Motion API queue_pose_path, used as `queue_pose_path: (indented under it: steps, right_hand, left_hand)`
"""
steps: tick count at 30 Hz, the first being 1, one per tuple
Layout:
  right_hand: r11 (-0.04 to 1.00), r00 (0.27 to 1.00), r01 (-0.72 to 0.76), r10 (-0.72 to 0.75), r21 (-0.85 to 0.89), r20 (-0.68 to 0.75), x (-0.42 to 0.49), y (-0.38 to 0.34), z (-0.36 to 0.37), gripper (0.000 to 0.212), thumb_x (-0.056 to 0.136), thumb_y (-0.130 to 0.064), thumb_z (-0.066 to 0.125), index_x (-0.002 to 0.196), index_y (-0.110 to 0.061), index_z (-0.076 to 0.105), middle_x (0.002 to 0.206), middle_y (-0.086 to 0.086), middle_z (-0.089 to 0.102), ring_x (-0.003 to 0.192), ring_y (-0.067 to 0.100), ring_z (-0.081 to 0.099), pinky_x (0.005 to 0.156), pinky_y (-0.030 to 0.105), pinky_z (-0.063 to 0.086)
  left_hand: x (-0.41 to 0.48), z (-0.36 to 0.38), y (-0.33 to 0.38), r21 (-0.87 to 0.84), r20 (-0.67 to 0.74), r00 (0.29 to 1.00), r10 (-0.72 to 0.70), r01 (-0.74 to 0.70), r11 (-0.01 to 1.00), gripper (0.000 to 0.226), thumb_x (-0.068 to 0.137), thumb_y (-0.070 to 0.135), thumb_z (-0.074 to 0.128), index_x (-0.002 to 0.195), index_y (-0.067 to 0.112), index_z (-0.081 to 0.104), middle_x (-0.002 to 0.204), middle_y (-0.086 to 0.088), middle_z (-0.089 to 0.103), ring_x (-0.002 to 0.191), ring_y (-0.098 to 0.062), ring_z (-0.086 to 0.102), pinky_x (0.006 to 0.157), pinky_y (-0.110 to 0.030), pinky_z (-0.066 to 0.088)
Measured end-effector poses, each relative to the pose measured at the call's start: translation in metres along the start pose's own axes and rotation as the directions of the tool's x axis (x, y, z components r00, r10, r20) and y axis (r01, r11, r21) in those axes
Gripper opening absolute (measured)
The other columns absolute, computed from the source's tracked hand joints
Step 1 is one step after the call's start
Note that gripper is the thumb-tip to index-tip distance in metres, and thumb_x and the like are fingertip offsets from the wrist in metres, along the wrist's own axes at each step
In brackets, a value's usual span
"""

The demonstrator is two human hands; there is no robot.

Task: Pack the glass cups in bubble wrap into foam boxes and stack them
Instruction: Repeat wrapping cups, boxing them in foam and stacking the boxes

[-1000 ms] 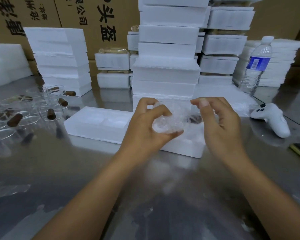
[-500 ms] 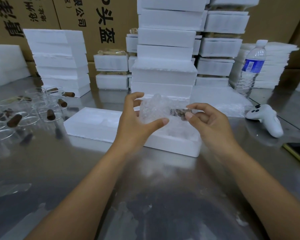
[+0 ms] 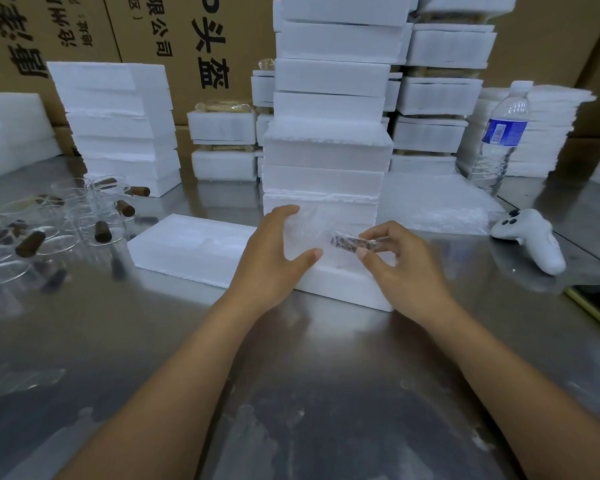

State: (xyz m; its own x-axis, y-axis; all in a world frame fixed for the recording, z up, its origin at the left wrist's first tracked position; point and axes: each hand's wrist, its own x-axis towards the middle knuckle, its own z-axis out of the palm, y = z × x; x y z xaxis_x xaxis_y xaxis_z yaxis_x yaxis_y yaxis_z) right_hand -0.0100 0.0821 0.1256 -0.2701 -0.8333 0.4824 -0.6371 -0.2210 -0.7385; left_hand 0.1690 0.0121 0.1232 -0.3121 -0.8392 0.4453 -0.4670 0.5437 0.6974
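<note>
1. The left hand (image 3: 274,252) cups a wrapped cup (image 3: 307,230). Its fingers curl over the top and the thumb lies across the front, so this grip is holding the bundle.
2. The right hand (image 3: 400,261) has a narrow grip. Thumb and fingertips pinch the cup's brown handle (image 3: 352,243), which sticks out sideways to the right under the wrapping.
3. The bundle sits over the right end of an open foam box (image 3: 187,245) lying on the tabletop (image 3: 291,375). Whether it already rests in its hollow cannot be told (the hands hide its base).
4. The step in hand looks like seating this cup in the box. The box's left part appears unfilled.
5. The next move likely calls for lowering the bundle level into the hollow, with the handle turned to fit. The push should be gentle, since glass is inside, and then both hands let go.
6. Farther out, bare glass cups (image 3: 49,220) wait at the left and sheets of bubble wrap (image 3: 430,209) lie at the right. A tall stack of foam boxes (image 3: 329,81) stands just behind the open box, probably where it will go once filled.
</note>
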Motion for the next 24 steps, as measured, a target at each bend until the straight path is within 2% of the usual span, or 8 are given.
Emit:
queue_pose_path:
  steps: [3,6,11,14,16,18,21,24]
  right_hand:
    - [0.995,0.999,0.013,-0.015,-0.097,-0.029,0.000,0.000,0.000,0.015,0.086,-0.021,0.064,0.082,-0.035,0.060,0.084,-0.027,0.059,0.089,-0.004,0.054,0.075,-0.001,0.032]
    - [0.988,0.996,0.010,-0.023,-0.153,-0.088,0.001,0.003,-0.001,0.008,0.085,-0.023,0.064,0.090,-0.028,0.066,0.092,-0.018,0.057,0.100,0.004,0.050,0.085,0.013,0.032]
    - [0.989,0.986,-0.101,0.085,-0.109,-0.140,0.004,0.007,-0.004,0.023,0.085,-0.024,0.064,0.108,-0.025,0.059,0.107,-0.010,0.053,0.105,0.007,0.046,0.086,0.016,0.030]
    - [0.984,0.973,-0.177,0.174,-0.007,-0.149,0.006,0.006,-0.006,0.020,0.086,-0.031,0.064,0.104,-0.028,0.057,0.106,-0.011,0.058,0.100,0.004,0.049,0.073,-0.001,0.031]
    - [0.980,0.963,-0.196,0.199,0.036,-0.184,0.007,0.006,-0.008,0.017,0.087,-0.033,0.062,0.102,-0.027,0.058,0.104,-0.011,0.059,0.098,0.004,0.051,0.067,-0.006,0.030]
    - [0.971,0.947,-0.233,0.240,0.061,-0.212,0.008,0.008,-0.009,0.019,0.089,-0.028,0.060,0.107,-0.024,0.058,0.108,-0.009,0.057,0.100,0.005,0.050,0.071,0.003,0.032]
    - [0.925,0.905,-0.369,0.380,0.095,-0.190,0.011,0.013,-0.014,0.035,0.090,-0.011,0.055,0.124,-0.017,0.052,0.116,-0.003,0.052,0.100,0.012,0.050,0.081,0.023,0.036]
    - [0.883,0.876,-0.453,0.467,0.124,-0.125,0.014,0.018,-0.018,0.041,0.090,-0.001,0.049,0.128,-0.016,0.047,0.094,-0.009,0.056,0.080,0.011,0.056,0.066,0.022,0.042]
  left_hand:
    - [-0.003,-0.001,0.000,0.055,0.060,0.998,0.007,-0.010,0.998,0.058,0.087,0.047,0.061,0.137,0.028,0.040,0.138,0.011,0.042,0.106,0.007,0.034,0.089,-0.014,0.026]
    - [-0.004,-0.002,0.001,0.096,0.085,0.996,0.003,-0.011,0.995,0.057,0.088,0.053,0.054,0.136,0.026,0.042,0.134,0.011,0.043,0.104,0.006,0.035,0.088,-0.015,0.027]
    - [-0.014,-0.007,0.011,0.126,0.055,0.998,0.007,-0.013,0.992,0.058,0.079,0.067,0.056,0.126,0.034,0.046,0.117,0.021,0.044,0.101,0.001,0.044,0.084,-0.022,0.035]
    - [-0.021,-0.010,0.023,0.026,0.016,1.000,-0.017,0.017,1.000,0.061,0.076,0.081,0.041,0.124,0.045,0.042,0.112,0.023,0.049,0.098,0.002,0.053,0.083,-0.026,0.043]
    - [-0.020,-0.014,0.026,-0.085,-0.088,0.994,-0.065,0.057,0.995,0.050,0.086,0.070,0.036,0.126,0.041,0.044,0.109,0.022,0.051,0.096,0.005,0.053,0.080,-0.024,0.042]
    - [-0.016,-0.019,0.022,-0.110,-0.226,0.965,-0.133,0.110,0.988,0.031,0.099,0.043,0.037,0.125,0.030,0.048,0.109,0.015,0.053,0.096,-0.004,0.055,0.081,-0.024,0.038]
    - [-0.012,-0.025,0.014,0.023,-0.278,0.930,-0.241,0.257,0.966,0.027,0.099,0.018,0.040,0.125,0.017,0.048,0.121,0.001,0.055,0.095,-0.013,0.049,0.080,-0.028,0.035]
    - [-0.012,-0.024,0.010,0.203,-0.225,0.930,-0.292,0.338,0.919,0.030,0.096,0.019,0.047,0.126,0.015,0.048,0.124,-0.005,0.056,0.101,-0.023,0.053,0.083,-0.033,0.038]
